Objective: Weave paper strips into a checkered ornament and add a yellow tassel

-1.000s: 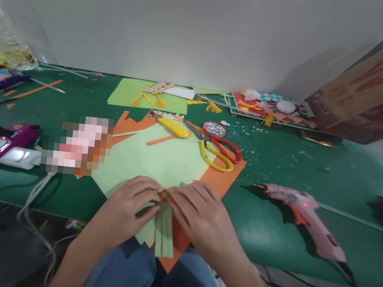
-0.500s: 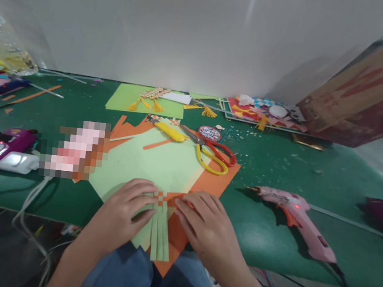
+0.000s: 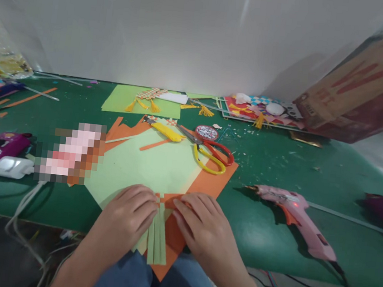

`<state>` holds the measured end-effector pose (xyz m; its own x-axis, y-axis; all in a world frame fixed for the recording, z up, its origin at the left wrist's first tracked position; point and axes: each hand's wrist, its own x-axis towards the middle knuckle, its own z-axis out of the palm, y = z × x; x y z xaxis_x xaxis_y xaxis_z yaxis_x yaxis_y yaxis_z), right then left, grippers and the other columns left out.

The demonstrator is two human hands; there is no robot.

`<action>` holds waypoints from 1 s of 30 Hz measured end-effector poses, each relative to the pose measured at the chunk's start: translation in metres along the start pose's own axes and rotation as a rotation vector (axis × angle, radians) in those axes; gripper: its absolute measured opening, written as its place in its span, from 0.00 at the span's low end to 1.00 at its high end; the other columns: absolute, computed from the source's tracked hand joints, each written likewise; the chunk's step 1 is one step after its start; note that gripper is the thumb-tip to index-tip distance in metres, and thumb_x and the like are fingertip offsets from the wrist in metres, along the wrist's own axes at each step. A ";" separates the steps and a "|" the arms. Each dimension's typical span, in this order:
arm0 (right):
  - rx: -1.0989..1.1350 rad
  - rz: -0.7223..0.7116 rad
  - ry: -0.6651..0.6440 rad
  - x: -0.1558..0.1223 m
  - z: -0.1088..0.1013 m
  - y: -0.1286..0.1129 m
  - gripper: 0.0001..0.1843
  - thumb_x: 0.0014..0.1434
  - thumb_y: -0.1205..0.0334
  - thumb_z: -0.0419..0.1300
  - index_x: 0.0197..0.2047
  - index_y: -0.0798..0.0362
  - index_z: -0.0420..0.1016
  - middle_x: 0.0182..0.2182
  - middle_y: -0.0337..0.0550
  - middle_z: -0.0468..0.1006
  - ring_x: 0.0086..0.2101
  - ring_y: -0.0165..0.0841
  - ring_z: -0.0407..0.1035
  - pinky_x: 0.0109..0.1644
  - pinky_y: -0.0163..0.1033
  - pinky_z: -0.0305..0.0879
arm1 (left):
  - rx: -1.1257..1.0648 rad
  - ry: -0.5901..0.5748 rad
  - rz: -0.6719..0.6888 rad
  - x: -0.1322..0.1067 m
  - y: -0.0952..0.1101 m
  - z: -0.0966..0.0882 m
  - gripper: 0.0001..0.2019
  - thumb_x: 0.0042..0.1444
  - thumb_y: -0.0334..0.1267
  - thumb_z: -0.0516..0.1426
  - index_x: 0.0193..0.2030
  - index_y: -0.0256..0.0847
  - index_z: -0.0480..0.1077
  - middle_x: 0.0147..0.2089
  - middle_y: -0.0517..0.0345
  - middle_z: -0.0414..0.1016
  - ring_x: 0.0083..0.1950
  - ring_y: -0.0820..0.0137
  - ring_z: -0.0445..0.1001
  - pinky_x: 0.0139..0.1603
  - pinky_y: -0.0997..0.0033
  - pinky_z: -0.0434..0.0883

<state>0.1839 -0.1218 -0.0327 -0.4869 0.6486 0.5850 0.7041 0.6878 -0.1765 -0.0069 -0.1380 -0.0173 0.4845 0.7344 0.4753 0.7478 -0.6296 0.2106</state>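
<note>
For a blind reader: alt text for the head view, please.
A left hand and right hand rest on woven green and orange paper strips at the table's near edge. Scissors and a pink glue gun lie beyond.

You have pale green strips (image 3: 156,245) woven with orange into a checker, over a pale green sheet (image 3: 148,166) and an orange sheet (image 3: 213,182) on the dark green surface (image 3: 278,162).
</note>
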 end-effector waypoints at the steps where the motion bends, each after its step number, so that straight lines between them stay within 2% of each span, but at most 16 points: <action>1: 0.003 0.001 -0.002 0.000 0.000 0.000 0.13 0.64 0.67 0.50 0.38 0.57 0.76 0.33 0.45 0.77 0.35 0.34 0.67 0.41 0.40 0.63 | -0.009 0.004 -0.002 0.000 0.000 0.000 0.08 0.62 0.29 0.51 0.38 0.37 0.71 0.38 0.54 0.78 0.45 0.66 0.75 0.48 0.62 0.74; 5: 0.038 -0.003 0.024 0.000 -0.002 0.001 0.11 0.63 0.68 0.52 0.39 0.57 0.76 0.33 0.45 0.77 0.35 0.34 0.67 0.41 0.41 0.64 | -0.026 0.016 -0.006 0.002 -0.003 0.000 0.07 0.62 0.29 0.51 0.38 0.38 0.71 0.37 0.55 0.77 0.43 0.68 0.75 0.47 0.64 0.75; 8: 0.143 -0.026 0.039 -0.001 -0.006 0.000 0.09 0.62 0.63 0.55 0.40 0.56 0.75 0.34 0.43 0.78 0.36 0.33 0.68 0.44 0.41 0.65 | -0.008 0.019 0.018 0.003 -0.003 0.000 0.07 0.62 0.29 0.51 0.38 0.37 0.71 0.37 0.55 0.77 0.42 0.67 0.75 0.45 0.63 0.75; 10: 0.231 -0.062 0.005 -0.002 -0.010 -0.001 0.13 0.61 0.54 0.56 0.42 0.55 0.74 0.36 0.43 0.78 0.39 0.33 0.69 0.49 0.43 0.66 | -0.004 0.024 0.031 0.003 -0.004 0.000 0.07 0.62 0.29 0.51 0.38 0.37 0.70 0.36 0.55 0.77 0.41 0.67 0.75 0.44 0.63 0.75; 13: 0.295 -0.133 -0.074 -0.005 -0.013 -0.005 0.26 0.55 0.39 0.55 0.43 0.53 0.73 0.41 0.45 0.78 0.47 0.36 0.68 0.57 0.48 0.63 | -0.018 0.021 0.021 0.003 -0.004 0.000 0.08 0.62 0.29 0.50 0.37 0.39 0.70 0.35 0.55 0.76 0.41 0.67 0.75 0.44 0.63 0.75; 15: 0.300 -0.171 -0.116 -0.007 -0.013 -0.007 0.31 0.52 0.35 0.55 0.44 0.53 0.73 0.43 0.46 0.78 0.49 0.38 0.68 0.61 0.51 0.60 | -0.029 0.013 0.012 0.003 -0.004 0.000 0.09 0.62 0.30 0.50 0.37 0.40 0.71 0.35 0.55 0.76 0.41 0.67 0.75 0.43 0.64 0.75; 21: 0.368 -0.140 -0.143 -0.006 -0.011 -0.007 0.16 0.57 0.49 0.60 0.40 0.54 0.73 0.40 0.45 0.77 0.46 0.35 0.70 0.59 0.46 0.64 | -0.027 0.009 -0.003 0.003 -0.003 0.000 0.09 0.62 0.29 0.50 0.35 0.39 0.70 0.35 0.55 0.76 0.40 0.67 0.75 0.42 0.63 0.75; 25: 0.411 -0.131 -0.114 -0.002 -0.011 -0.007 0.13 0.58 0.53 0.60 0.40 0.53 0.73 0.37 0.44 0.78 0.43 0.34 0.71 0.55 0.45 0.67 | -0.024 0.014 -0.008 0.003 -0.004 0.001 0.09 0.62 0.30 0.50 0.36 0.39 0.70 0.35 0.55 0.76 0.39 0.67 0.74 0.43 0.63 0.75; 30: 0.445 -0.135 -0.091 -0.001 -0.011 -0.006 0.03 0.58 0.65 0.58 0.37 0.53 0.73 0.34 0.40 0.78 0.40 0.31 0.71 0.57 0.44 0.66 | -0.037 0.038 -0.024 0.002 -0.004 0.002 0.09 0.61 0.28 0.50 0.36 0.39 0.70 0.35 0.55 0.76 0.39 0.67 0.74 0.43 0.64 0.75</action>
<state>0.1855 -0.1298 -0.0233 -0.6158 0.5563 0.5580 0.3510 0.8277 -0.4378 -0.0085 -0.1337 -0.0191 0.4488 0.7394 0.5018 0.7412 -0.6217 0.2532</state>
